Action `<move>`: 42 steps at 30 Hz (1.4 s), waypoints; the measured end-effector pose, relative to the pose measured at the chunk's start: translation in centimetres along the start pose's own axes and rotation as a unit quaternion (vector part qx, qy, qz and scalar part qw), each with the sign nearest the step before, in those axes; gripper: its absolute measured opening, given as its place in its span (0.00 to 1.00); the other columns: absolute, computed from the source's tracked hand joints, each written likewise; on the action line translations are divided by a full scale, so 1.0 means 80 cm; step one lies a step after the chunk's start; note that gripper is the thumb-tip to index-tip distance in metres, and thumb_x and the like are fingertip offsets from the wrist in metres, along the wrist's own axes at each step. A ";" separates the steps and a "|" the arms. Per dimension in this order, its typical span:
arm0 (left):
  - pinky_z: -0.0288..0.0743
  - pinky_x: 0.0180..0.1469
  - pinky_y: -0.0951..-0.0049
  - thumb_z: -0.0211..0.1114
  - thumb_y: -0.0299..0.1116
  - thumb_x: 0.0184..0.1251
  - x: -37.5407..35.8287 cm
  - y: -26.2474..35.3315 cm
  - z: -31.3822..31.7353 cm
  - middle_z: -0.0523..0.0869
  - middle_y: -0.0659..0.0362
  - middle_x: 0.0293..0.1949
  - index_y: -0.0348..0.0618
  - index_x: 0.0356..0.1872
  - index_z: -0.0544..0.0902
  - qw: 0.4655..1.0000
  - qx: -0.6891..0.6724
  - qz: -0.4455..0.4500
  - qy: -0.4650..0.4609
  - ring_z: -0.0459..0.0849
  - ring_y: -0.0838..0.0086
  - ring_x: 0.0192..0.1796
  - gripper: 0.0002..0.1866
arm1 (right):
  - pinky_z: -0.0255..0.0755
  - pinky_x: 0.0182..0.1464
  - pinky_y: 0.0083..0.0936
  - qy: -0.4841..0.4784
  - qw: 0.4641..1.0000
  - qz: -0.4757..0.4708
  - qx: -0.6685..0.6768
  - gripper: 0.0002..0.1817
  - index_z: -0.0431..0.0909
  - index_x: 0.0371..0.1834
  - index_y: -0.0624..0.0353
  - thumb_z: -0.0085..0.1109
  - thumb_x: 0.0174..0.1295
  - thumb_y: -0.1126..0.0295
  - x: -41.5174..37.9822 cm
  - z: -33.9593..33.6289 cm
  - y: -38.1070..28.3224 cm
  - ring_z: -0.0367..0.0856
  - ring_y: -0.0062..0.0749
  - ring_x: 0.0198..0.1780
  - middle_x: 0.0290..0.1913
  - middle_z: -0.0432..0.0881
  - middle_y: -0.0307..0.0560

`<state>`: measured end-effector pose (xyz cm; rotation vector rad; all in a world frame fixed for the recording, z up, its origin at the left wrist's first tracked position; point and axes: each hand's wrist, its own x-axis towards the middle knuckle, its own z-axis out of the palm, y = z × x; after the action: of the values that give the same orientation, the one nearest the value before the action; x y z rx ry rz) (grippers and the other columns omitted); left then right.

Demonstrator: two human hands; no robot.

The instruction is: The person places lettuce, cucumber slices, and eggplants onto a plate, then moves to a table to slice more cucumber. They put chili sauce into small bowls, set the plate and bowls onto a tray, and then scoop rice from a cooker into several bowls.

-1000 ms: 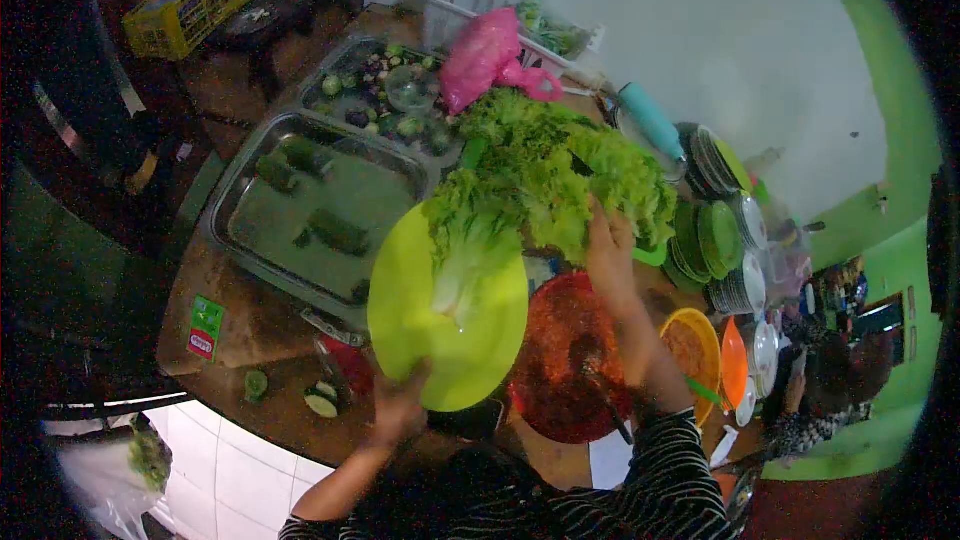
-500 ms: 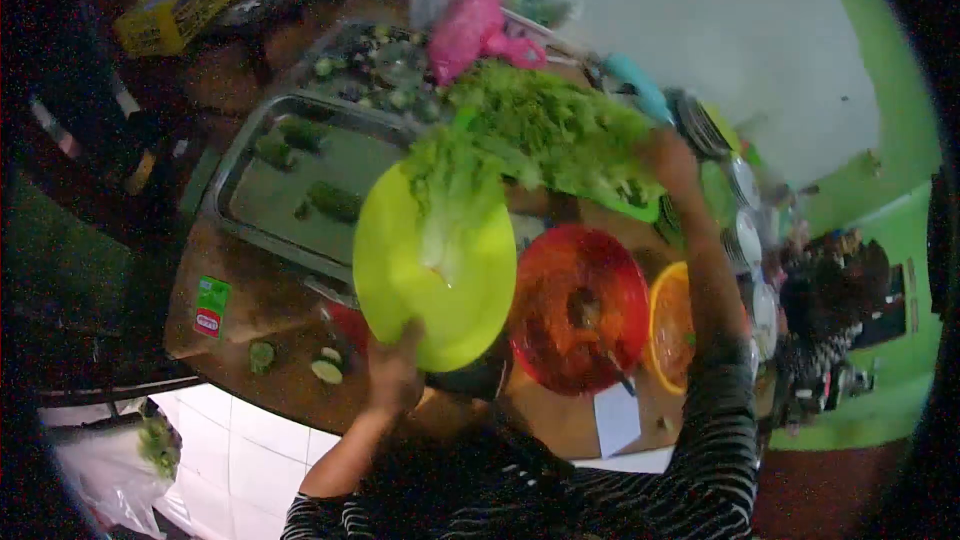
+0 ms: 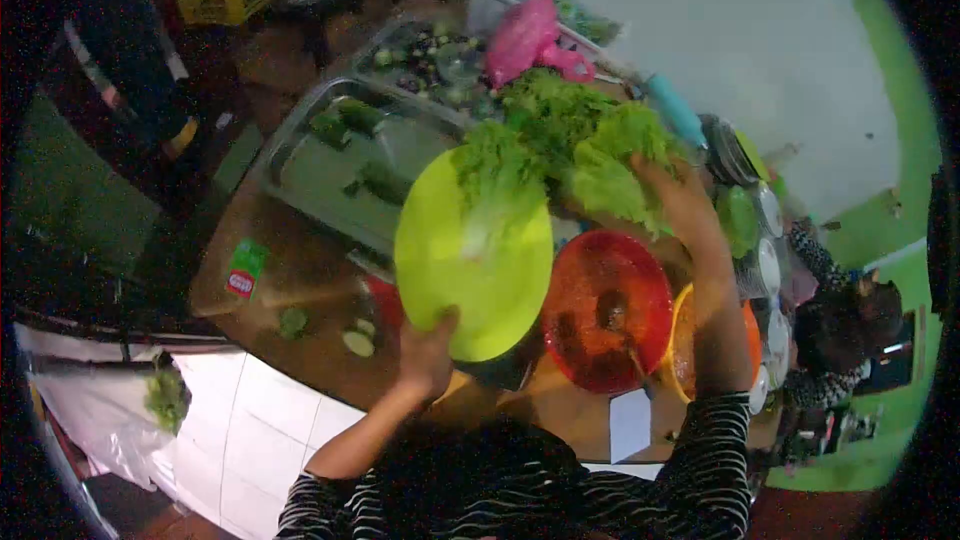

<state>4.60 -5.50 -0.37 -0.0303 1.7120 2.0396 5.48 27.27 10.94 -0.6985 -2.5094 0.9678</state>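
Note:
My left hand (image 3: 428,358) grips the near rim of a yellow-green plate (image 3: 470,305), thumb on top, holding it tilted above the table. On the plate's far part lies a lettuce leaf (image 3: 492,180), its pale stem toward me. My right hand (image 3: 668,188) is closed on a light-green lettuce leaf (image 3: 612,172), partly blurred, its fingertips hidden in the frills. Behind both, more lettuce (image 3: 553,100) is heaped. Below the right forearm sits a red bowl (image 3: 563,325) of orange-red sauce with a utensil in it.
A metal tray (image 3: 275,165) with a few green cucumber-like pieces stands left, small round vegetables (image 3: 425,55) behind it. An orange bowl (image 3: 684,340) and stacked dishes (image 3: 768,270) line the right. A pink strainer-like item (image 3: 522,40) lies at the back. Another person (image 3: 850,330) is far right.
The view has turned, so the scene sits further right. My right hand has brought a lettuce leaf up and toward the plate from the heap's right end. My left hand keeps holding the plate.

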 end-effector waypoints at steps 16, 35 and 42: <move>0.68 0.48 0.72 0.59 0.27 0.58 -0.018 -0.040 -0.015 0.79 0.57 0.43 0.34 0.47 0.72 0.990 -0.122 0.049 0.055 0.75 0.73 0.44 0.15 | 0.70 0.38 0.20 -0.047 0.957 0.032 0.283 0.12 0.73 0.39 0.64 0.61 0.52 0.76 -0.104 0.188 -0.071 0.75 0.22 0.37 0.38 0.78 0.42; 0.68 0.50 0.73 0.60 0.24 0.57 -0.024 -0.050 -0.025 0.77 0.54 0.45 0.32 0.49 0.70 0.987 -0.151 0.027 0.044 0.75 0.70 0.46 0.18 | 0.57 0.51 0.42 0.238 0.933 -0.219 -0.158 0.28 0.67 0.54 0.53 0.61 0.45 0.73 -0.148 0.178 -0.108 0.65 0.47 0.48 0.47 0.68 0.53; 0.68 0.49 0.72 0.59 0.24 0.57 -0.030 -0.032 -0.029 0.78 0.54 0.44 0.32 0.48 0.70 0.991 -0.137 0.007 0.009 0.76 0.70 0.45 0.17 | 0.61 0.47 0.40 0.113 0.928 -0.229 -0.272 0.13 0.76 0.41 0.53 0.59 0.50 0.69 -0.173 0.191 -0.114 0.68 0.47 0.47 0.42 0.72 0.50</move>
<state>6.98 -8.20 -2.49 -0.1259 1.4328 2.2758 6.34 5.67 4.51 -0.3044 -2.5580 0.0192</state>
